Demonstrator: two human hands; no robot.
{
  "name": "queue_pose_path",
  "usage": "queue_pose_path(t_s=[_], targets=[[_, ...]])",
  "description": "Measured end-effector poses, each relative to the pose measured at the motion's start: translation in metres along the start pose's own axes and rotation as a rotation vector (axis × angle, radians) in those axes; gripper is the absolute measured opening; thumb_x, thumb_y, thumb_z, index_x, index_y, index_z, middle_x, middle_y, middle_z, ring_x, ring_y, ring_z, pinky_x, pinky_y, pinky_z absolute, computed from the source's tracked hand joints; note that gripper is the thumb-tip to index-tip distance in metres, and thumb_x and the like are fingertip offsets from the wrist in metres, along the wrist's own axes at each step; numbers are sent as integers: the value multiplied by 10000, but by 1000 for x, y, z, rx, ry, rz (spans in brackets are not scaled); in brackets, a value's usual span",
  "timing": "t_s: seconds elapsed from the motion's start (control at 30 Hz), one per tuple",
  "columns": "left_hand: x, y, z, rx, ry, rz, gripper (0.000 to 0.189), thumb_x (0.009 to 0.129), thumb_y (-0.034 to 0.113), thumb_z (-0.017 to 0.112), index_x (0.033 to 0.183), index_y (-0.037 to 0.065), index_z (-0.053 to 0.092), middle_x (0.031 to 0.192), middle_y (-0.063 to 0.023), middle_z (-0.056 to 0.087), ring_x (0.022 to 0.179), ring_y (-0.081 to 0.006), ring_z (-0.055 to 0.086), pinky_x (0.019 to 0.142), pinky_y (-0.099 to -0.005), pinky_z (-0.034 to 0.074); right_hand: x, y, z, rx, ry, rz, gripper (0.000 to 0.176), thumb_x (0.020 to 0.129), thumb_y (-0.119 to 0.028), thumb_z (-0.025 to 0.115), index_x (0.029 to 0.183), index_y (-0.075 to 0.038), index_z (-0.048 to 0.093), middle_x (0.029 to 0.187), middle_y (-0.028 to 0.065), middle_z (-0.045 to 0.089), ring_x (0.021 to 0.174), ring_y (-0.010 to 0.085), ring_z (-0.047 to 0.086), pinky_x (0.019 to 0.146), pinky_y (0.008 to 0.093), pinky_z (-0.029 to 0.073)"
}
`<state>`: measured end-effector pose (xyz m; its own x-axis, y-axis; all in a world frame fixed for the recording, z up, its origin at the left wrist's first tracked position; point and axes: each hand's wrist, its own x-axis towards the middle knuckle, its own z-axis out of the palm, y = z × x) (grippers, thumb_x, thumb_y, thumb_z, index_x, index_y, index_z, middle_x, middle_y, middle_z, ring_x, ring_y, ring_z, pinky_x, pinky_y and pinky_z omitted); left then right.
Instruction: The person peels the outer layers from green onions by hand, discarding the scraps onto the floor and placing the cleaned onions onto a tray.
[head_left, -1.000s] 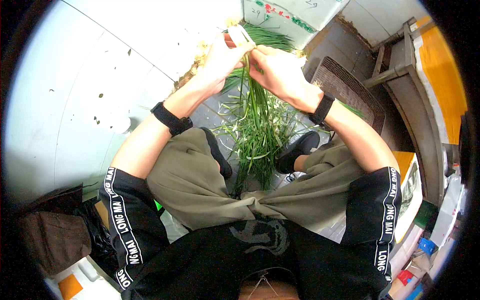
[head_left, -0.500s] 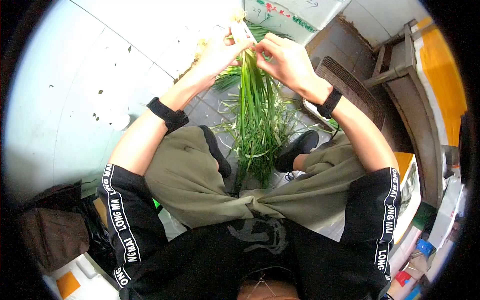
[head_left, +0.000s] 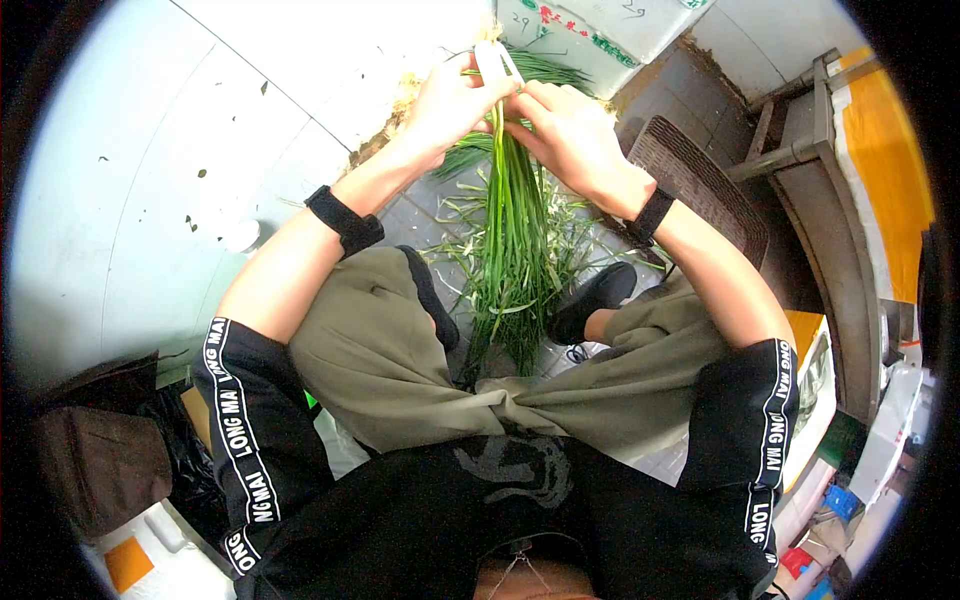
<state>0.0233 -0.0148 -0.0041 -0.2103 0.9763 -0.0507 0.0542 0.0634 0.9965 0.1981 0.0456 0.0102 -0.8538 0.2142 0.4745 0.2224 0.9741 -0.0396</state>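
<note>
My left hand (head_left: 455, 105) is wrapped round a bunch of green onions (head_left: 516, 200) near its white ends, which point up and away from me. Long green leaves hang from the grip toward the floor between my feet. Close beside it, my right hand (head_left: 570, 135) pinches at the stems just below the white part, its fingertips near my left thumb. A yellowish leaf runs down from there, but exactly what the right fingertips hold is partly hidden. Behind my hands lie more green onions (head_left: 550, 70).
Loose leaf scraps (head_left: 575, 235) cover the floor between my shoes (head_left: 597, 300). A brown woven-look basket (head_left: 690, 165) stands at the right, beside a metal-framed table (head_left: 800, 150). White foam boxes (head_left: 600, 45) with writing stand at the back, and a pale wall panel (head_left: 150, 150) fills the left.
My right hand has come slightly lower, its fingers more closed over the stems. The left hand keeps its grip on the bunch. The whole view has shifted slightly.
</note>
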Motion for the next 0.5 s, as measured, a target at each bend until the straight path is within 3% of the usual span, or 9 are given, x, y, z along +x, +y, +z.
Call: queue_pose_path(t_s=[0.07,0.13,0.33,0.43,0.5], targets=[[0,-2,0,-5,11,-12,343,919,248,683,1201,81,582,1068,-26,670,939,-84,632,638,-234,550,1,6,5,-12,-2,-30,192,860,-195,642,959,-48,570,913,91,582,839,268,601,758,366,476],[0,-4,1,-40,51,19,380,884,267,693,1172,32,612,1011,-69,699,840,-119,659,646,-264,549,2,10,9,-25,-5,-62,181,859,-183,630,953,-41,571,910,92,582,829,261,598,751,357,472],[3,-7,-4,33,79,41,379,889,255,674,1192,36,612,997,-82,711,828,-115,653,644,-259,535,8,12,6,-175,-65,-113,160,864,-159,611,917,-15,569,864,103,578,804,256,598,748,363,474],[10,-21,-8,131,68,90,388,886,260,670,1196,34,612,989,-80,716,822,-109,651,664,-265,530,10,11,2,-98,0,-17,148,885,-164,612,910,-23,575,836,112,581,774,279,614,717,383,497],[12,-29,-6,102,51,101,393,885,272,675,1195,38,614,987,-68,715,831,-106,650,678,-269,528,9,13,5,119,21,96,152,903,-188,619,919,-40,584,825,116,586,741,304,628,679,403,518]])
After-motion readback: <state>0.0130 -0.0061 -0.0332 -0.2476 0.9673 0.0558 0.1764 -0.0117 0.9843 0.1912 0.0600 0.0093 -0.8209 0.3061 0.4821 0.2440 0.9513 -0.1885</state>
